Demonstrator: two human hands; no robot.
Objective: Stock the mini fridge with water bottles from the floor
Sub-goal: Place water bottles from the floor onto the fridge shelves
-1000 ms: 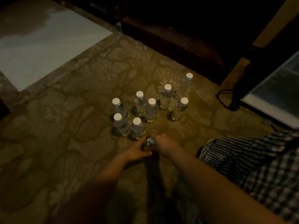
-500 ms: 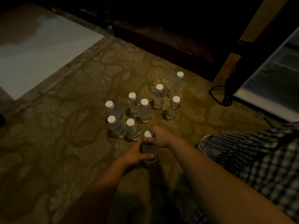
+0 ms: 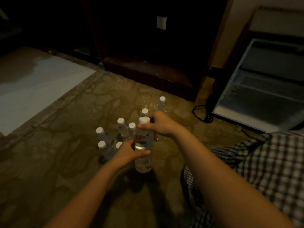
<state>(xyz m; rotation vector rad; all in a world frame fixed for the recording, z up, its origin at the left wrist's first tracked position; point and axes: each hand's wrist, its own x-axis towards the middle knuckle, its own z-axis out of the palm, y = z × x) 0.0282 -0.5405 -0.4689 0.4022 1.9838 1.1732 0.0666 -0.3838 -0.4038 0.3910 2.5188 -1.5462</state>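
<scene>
**Left:** pale tile [image 3: 41, 89] borders the patterned carpet [image 3: 65, 162].

**Centre-left:** spare bottles [image 3: 105, 137] stand upright on the carpet in a tight cluster, caps up. They are presumably grouped so that each can be picked off in turn.

**Centre:** the left hand [image 3: 126, 153] wraps the middle of one bottle [image 3: 144, 139], thumb across its front, and appears to take the weight. This bottle is upright, just in front of the cluster, and seems raised clear of the carpet. The right hand [image 3: 162, 124] pinches its neck under the cap [image 3: 144, 120], probably steadying it for a carry rightward.

**Right:** a cable [image 3: 199, 112] loops on the carpet beside the fridge [image 3: 263, 96]. The fridge stands well apart from the bottle, its pale interior showing, too dim to tell the contents.
</scene>
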